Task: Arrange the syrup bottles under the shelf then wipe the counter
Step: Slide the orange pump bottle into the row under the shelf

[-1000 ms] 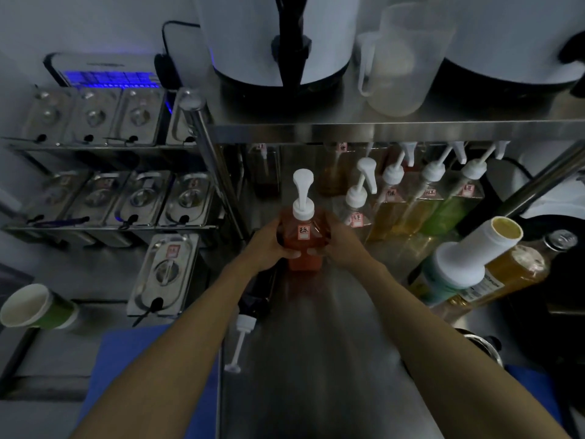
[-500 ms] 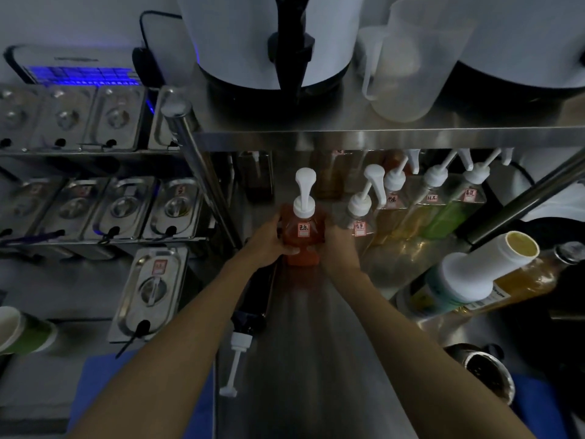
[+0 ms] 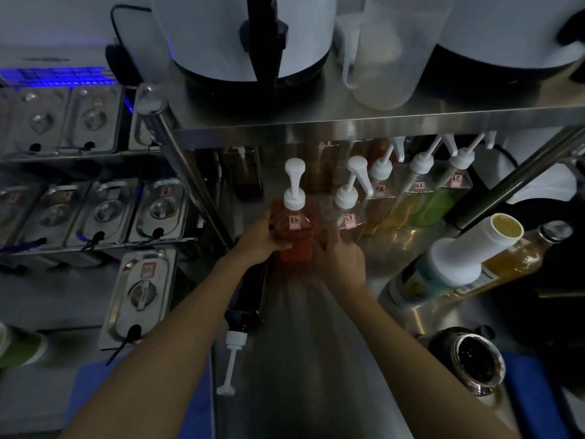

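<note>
— Gripping what, over on the steel counter (image 3: pixel 316 359)?

— Clasping the red syrup bottle (image 3: pixel 292 239) from both sides: left hand (image 3: pixel 259 240) curling round its left face, right hand (image 3: pixel 340 259) wrapping the right, fingers partly hidden behind.

— Standing where?

— Upright, at the near edge under the shelf (image 3: pixel 380 125), just left of the clear pump bottle (image 3: pixel 348 217), heading the row of syrups stretching right.

— And lying near left?

— A dark pump bottle (image 3: pixel 245 299), tipped over.

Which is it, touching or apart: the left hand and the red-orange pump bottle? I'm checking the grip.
Touching. The head view shows the left hand wrapped against the side of the red-orange pump bottle, thumb across its front.
</note>
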A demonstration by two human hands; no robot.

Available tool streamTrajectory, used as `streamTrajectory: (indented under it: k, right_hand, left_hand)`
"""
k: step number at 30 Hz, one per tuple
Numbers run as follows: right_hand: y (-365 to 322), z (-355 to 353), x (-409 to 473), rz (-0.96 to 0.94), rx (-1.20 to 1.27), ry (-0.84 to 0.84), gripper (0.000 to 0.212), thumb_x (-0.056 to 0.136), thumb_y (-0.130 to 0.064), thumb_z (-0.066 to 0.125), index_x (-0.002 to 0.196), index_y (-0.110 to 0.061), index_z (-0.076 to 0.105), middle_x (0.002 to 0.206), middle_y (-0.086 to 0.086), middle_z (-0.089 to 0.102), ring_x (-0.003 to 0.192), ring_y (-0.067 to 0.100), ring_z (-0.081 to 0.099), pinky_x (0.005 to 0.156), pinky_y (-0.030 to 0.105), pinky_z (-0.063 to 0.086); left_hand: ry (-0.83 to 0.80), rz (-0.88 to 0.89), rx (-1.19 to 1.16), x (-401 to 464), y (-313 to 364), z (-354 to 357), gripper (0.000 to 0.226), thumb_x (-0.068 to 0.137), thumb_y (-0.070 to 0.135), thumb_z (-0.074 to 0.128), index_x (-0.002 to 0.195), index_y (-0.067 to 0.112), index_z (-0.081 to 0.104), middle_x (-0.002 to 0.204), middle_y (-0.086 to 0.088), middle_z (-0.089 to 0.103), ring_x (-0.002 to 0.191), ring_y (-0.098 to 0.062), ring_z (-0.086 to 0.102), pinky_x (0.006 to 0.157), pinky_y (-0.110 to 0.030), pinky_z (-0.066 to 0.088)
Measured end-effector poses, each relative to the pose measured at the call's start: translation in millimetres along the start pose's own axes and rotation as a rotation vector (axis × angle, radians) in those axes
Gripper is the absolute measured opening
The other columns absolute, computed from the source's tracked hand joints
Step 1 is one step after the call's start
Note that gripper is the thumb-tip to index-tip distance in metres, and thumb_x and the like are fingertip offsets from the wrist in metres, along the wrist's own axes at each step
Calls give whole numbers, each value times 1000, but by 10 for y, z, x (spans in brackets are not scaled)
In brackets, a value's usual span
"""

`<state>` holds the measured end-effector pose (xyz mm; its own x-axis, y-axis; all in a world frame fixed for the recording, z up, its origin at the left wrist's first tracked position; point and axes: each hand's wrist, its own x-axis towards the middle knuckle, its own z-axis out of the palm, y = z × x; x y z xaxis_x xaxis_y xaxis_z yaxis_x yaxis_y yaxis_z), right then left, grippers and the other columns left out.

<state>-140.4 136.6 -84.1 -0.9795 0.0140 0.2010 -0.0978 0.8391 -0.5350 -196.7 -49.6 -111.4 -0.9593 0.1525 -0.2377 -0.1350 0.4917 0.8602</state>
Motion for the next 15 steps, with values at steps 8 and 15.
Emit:
streamTrajectory:
  k: [8,15]
  right_hand:
    - [419,-40,-79,530,137,-7,60,79,-35,73,120,-9,39,117,17,53,101,43,58,72,48,50]
    - [391,65,62,550,305,-76,97,78,-39,76,144,-8,12,135,24,46,114,48,53,92,52,48]
  left_hand:
    - [33,24,-4,21,39,59,104,64,22,91,149,27,31,136,6,58,124,-13,54,105,-35,41]
    - [44,19,20,96,3,43,120,54,28,96,150,29,25,136,15,51,125,-8,48,106,-33,37]
